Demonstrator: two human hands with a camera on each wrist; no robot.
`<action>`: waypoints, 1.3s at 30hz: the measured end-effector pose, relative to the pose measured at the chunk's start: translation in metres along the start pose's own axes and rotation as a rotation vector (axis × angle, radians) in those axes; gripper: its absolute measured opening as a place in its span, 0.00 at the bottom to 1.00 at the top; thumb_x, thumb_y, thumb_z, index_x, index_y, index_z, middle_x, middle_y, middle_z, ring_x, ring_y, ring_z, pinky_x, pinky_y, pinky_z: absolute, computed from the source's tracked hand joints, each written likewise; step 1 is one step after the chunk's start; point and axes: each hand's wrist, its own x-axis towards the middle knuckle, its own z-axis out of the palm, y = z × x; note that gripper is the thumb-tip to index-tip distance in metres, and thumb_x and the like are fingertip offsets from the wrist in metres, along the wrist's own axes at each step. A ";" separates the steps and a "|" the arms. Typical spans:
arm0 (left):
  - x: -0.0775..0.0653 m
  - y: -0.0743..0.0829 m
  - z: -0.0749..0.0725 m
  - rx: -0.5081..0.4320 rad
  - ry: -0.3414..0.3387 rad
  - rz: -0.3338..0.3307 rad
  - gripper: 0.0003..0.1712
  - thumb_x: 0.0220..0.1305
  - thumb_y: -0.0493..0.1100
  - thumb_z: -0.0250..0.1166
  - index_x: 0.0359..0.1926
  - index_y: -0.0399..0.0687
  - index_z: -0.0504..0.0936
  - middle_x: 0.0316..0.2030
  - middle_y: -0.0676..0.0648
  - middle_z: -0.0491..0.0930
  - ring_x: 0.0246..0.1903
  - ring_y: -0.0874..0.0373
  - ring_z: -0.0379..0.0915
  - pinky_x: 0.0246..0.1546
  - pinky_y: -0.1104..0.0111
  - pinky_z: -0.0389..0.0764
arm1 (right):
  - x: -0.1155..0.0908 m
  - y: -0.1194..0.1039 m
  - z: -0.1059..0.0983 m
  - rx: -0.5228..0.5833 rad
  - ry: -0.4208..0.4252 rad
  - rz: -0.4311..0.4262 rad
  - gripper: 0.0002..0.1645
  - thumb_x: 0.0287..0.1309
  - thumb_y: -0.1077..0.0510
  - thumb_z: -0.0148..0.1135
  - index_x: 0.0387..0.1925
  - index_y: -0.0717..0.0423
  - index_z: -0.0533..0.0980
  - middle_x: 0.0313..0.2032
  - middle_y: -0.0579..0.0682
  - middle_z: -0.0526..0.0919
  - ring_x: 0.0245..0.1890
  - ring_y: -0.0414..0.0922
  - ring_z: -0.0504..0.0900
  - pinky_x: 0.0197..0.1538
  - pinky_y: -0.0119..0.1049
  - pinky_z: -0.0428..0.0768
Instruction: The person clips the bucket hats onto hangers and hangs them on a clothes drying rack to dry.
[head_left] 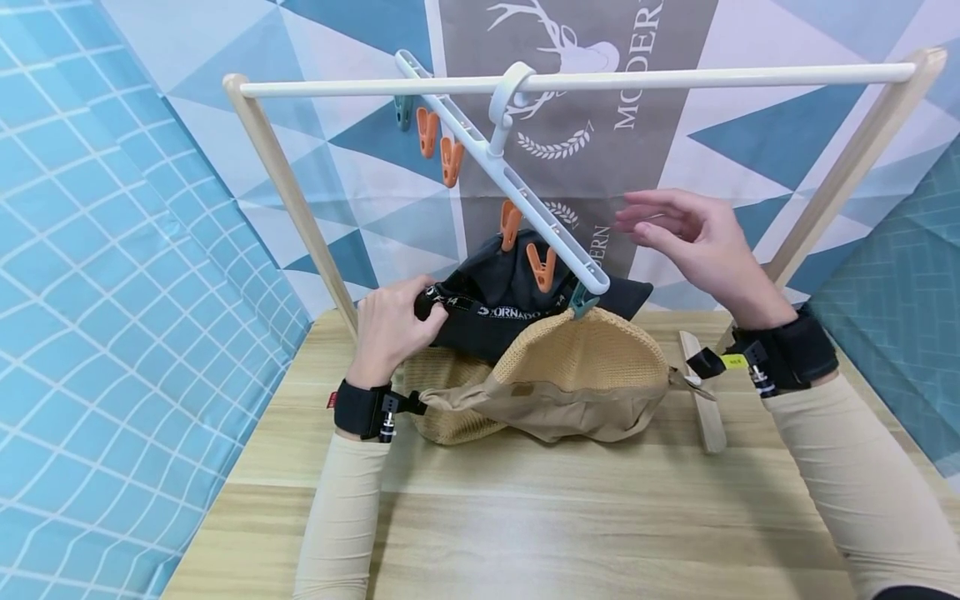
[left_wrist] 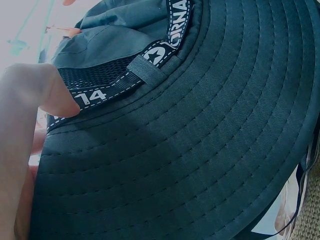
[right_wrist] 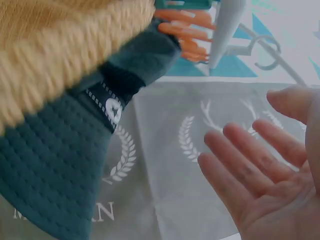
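Head view: left hand (head_left: 390, 329) gripped the brim of the black fabric bucket hat (head_left: 517, 304) at centre frame, holding it up under the white plastic clip hanger (head_left: 498, 171) on the white rail (head_left: 675, 79), crown near the orange pegs (head_left: 525, 246). Right hand (head_left: 693, 242) hovered released, fingers relaxed, centre right. Tan knit-mesh hat (head_left: 570, 379) hung from the teal peg (head_left: 583, 300), resting on the wooden counter (head_left: 525, 517).

Left wrist view: thumb (left_wrist: 35, 95) pinched the brim at the lettered band (left_wrist: 165, 45), keeping it steady.

Right wrist view: empty palm (right_wrist: 265, 180) lower right, clear of both hats.
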 end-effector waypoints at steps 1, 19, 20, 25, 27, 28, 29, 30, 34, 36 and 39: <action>0.000 0.000 0.000 -0.002 0.002 -0.002 0.25 0.65 0.50 0.58 0.54 0.47 0.93 0.33 0.37 0.92 0.18 0.47 0.68 0.23 0.63 0.54 | -0.002 0.000 0.001 0.013 0.015 -0.018 0.24 0.81 0.64 0.66 0.73 0.57 0.82 0.57 0.38 0.95 0.57 0.33 0.93 0.60 0.24 0.87; -0.001 0.002 0.000 -0.025 -0.011 -0.039 0.23 0.73 0.47 0.54 0.53 0.45 0.92 0.29 0.38 0.89 0.18 0.45 0.68 0.24 0.62 0.55 | -0.044 0.003 0.057 0.147 0.160 -0.124 0.39 0.57 0.82 0.75 0.70 0.60 0.83 0.55 0.48 0.96 0.52 0.36 0.96 0.57 0.31 0.90; -0.001 0.002 -0.001 -0.025 -0.016 -0.040 0.23 0.73 0.47 0.53 0.54 0.45 0.91 0.29 0.38 0.88 0.18 0.46 0.66 0.24 0.62 0.54 | -0.045 0.003 0.060 0.142 0.176 -0.134 0.40 0.55 0.83 0.75 0.70 0.60 0.83 0.55 0.48 0.96 0.52 0.35 0.96 0.57 0.31 0.90; -0.002 0.003 -0.001 -0.028 -0.018 -0.030 0.24 0.78 0.43 0.48 0.55 0.46 0.91 0.21 0.41 0.79 0.17 0.51 0.56 0.25 0.62 0.49 | -0.051 0.000 0.073 0.088 0.251 -0.164 0.40 0.53 0.82 0.79 0.67 0.61 0.85 0.54 0.42 0.96 0.51 0.34 0.95 0.57 0.29 0.90; -0.002 0.003 -0.001 -0.026 -0.013 -0.024 0.24 0.80 0.42 0.47 0.54 0.45 0.91 0.20 0.42 0.76 0.17 0.51 0.55 0.25 0.62 0.49 | -0.052 -0.001 0.077 0.064 0.270 -0.172 0.37 0.53 0.81 0.80 0.66 0.64 0.85 0.52 0.37 0.96 0.50 0.33 0.95 0.56 0.28 0.90; -0.001 0.003 0.000 -0.026 -0.011 -0.020 0.24 0.81 0.41 0.47 0.54 0.45 0.91 0.19 0.42 0.75 0.17 0.52 0.55 0.25 0.62 0.49 | -0.053 -0.001 0.079 0.050 0.280 -0.174 0.35 0.54 0.81 0.80 0.65 0.67 0.85 0.50 0.35 0.96 0.49 0.32 0.95 0.55 0.28 0.90; -0.001 0.003 0.000 -0.025 -0.009 -0.018 0.24 0.81 0.41 0.46 0.54 0.45 0.91 0.19 0.43 0.75 0.16 0.52 0.56 0.25 0.62 0.49 | -0.053 -0.001 0.081 0.039 0.288 -0.174 0.33 0.54 0.81 0.79 0.63 0.69 0.86 0.48 0.33 0.96 0.48 0.31 0.95 0.54 0.27 0.90; -0.001 0.003 0.001 -0.024 -0.008 -0.017 0.24 0.81 0.41 0.46 0.54 0.44 0.91 0.19 0.43 0.74 0.16 0.52 0.56 0.25 0.62 0.50 | -0.053 -0.001 0.083 0.026 0.296 -0.171 0.31 0.55 0.81 0.79 0.62 0.70 0.86 0.47 0.31 0.95 0.46 0.30 0.95 0.53 0.26 0.90; -0.001 0.003 0.002 -0.020 -0.002 -0.014 0.24 0.82 0.40 0.46 0.52 0.44 0.91 0.19 0.43 0.75 0.16 0.51 0.58 0.24 0.62 0.51 | -0.054 0.000 0.087 0.013 0.317 -0.160 0.26 0.57 0.81 0.77 0.58 0.72 0.87 0.41 0.27 0.94 0.40 0.28 0.94 0.48 0.24 0.90; -0.001 0.003 0.002 -0.021 0.001 -0.015 0.24 0.82 0.40 0.46 0.52 0.45 0.91 0.19 0.42 0.75 0.16 0.50 0.58 0.25 0.62 0.51 | -0.055 0.000 0.089 0.007 0.329 -0.161 0.26 0.57 0.80 0.77 0.58 0.72 0.88 0.40 0.26 0.94 0.39 0.28 0.94 0.47 0.24 0.90; 0.000 0.004 0.001 -0.020 -0.005 -0.015 0.23 0.82 0.40 0.46 0.52 0.45 0.90 0.20 0.42 0.76 0.17 0.50 0.59 0.25 0.62 0.52 | -0.055 0.000 0.089 0.016 0.347 -0.166 0.25 0.57 0.81 0.77 0.57 0.72 0.88 0.39 0.26 0.94 0.39 0.28 0.94 0.46 0.24 0.90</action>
